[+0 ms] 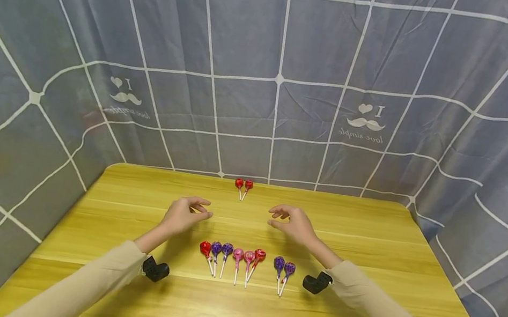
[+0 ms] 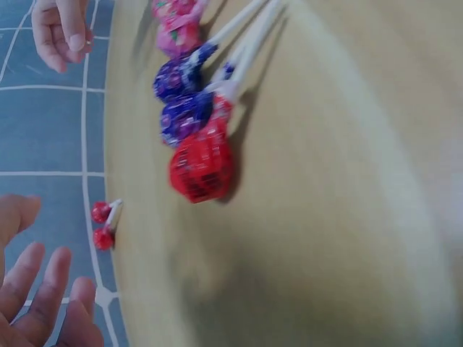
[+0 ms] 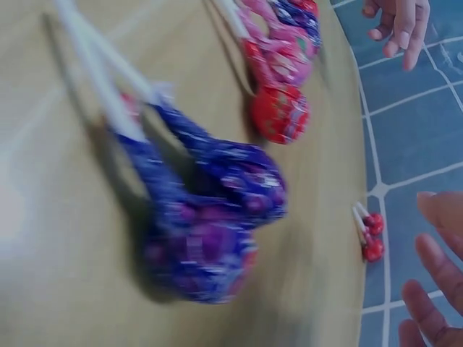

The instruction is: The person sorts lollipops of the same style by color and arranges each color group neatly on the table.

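Observation:
My left hand (image 1: 185, 214) hovers over the table on the left, fingers relaxed and holding nothing. Opposite it, my right hand (image 1: 294, 225) is raised in a similar loose pose, also holding nothing. Between and nearer than the hands lies a row of wrapped lollipops: a red lollipop (image 1: 205, 248) at the left end, purple lollipops (image 1: 227, 250), pink lollipops (image 1: 237, 255) and another red lollipop (image 1: 260, 256). Two purple lollipops (image 3: 202, 253) lie apart at the right, below the right hand. At the far edge, two red lollipops (image 1: 244, 184) lie side by side.
The wooden table (image 1: 118, 291) reaches back to a grey curtain (image 1: 242, 102) with white grid lines, which also hangs at both sides. Black wrist cameras (image 1: 155, 269) sit at both cuffs.

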Demonstrator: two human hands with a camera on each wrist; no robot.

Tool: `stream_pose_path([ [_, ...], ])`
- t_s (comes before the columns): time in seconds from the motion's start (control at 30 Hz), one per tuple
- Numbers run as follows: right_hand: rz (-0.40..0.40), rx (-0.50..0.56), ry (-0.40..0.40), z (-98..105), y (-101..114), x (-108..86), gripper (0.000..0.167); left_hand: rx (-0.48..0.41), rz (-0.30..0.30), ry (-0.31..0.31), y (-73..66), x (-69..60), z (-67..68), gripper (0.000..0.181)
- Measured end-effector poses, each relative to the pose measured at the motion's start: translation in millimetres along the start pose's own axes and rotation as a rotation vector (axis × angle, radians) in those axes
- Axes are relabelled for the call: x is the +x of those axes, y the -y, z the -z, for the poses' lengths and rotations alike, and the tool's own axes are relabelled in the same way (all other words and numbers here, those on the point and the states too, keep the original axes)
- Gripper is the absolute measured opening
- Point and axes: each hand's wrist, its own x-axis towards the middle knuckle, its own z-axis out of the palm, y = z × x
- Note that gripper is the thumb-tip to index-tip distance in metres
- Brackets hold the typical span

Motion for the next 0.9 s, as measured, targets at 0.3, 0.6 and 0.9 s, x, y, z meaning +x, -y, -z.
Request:
stream_pose_path([
  [0.3,-0.018,0.073,0.09,-2.2,-3.3,-27.0,0.031,-0.061,-0.002,0.094,14.9,-23.1,-10.4,0.032],
  [0.6,-0.016,0.092,0.143,-11.8,-4.7,-45.8,0.029,-0.101,0.017,0.126,25.2,-42.9,-13.8,0.032],
  [0.9,-0.012,0.105,0.158,-17.8,-2.3,-51.6,0.031,-0.129,0.036,0.13,30.6,-53.6,-18.6,0.031],
])
